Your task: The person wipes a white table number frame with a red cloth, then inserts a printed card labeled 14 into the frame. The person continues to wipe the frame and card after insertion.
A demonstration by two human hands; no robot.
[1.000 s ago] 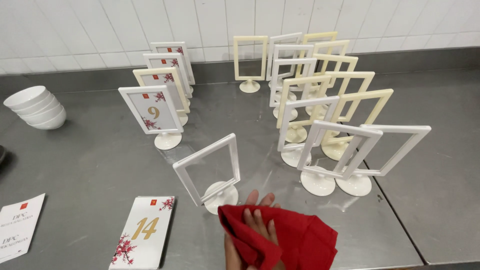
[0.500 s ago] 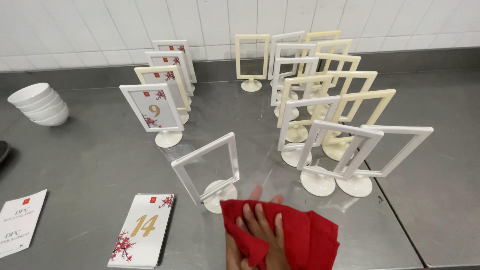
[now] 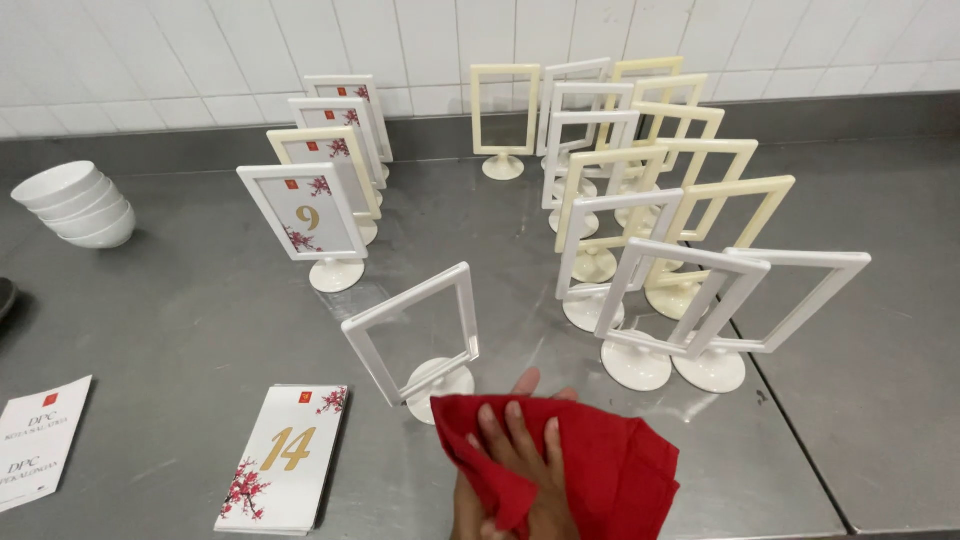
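One hand [image 3: 515,460] shows at the near edge of the steel counter [image 3: 150,330], fingers spread flat and extended, pressed down on a red cloth [image 3: 600,470] that is bunched over and around it. Whether it is the left or the right hand cannot be told from this view; no second hand is in view. The hand is open and lies on the cloth rather than closing around it.

The cloth lies on the counter at near centre, touching or just beside the round base of an empty white sign frame [image 3: 415,330], which stands tilted directly beyond the fingertips.

Left of the cloth, a stack of numbered cards [image 3: 285,460] with a gold numeral and red blossom print lies flat. Further left, at the picture's edge, a white printed card [image 3: 38,440] lies flat.

Far left, a row of filled frames [image 3: 305,215] holding numbered cards runs back toward the tiled wall [image 3: 200,50]. Right of centre, a cluster of empty frames [image 3: 650,210], white and cream, stands in close ranks from the wall to the near right; the two nearest lean across one another. A single cream frame [image 3: 503,115] stands apart at far centre. A stack of white bowls [image 3: 75,205] sits at far left.
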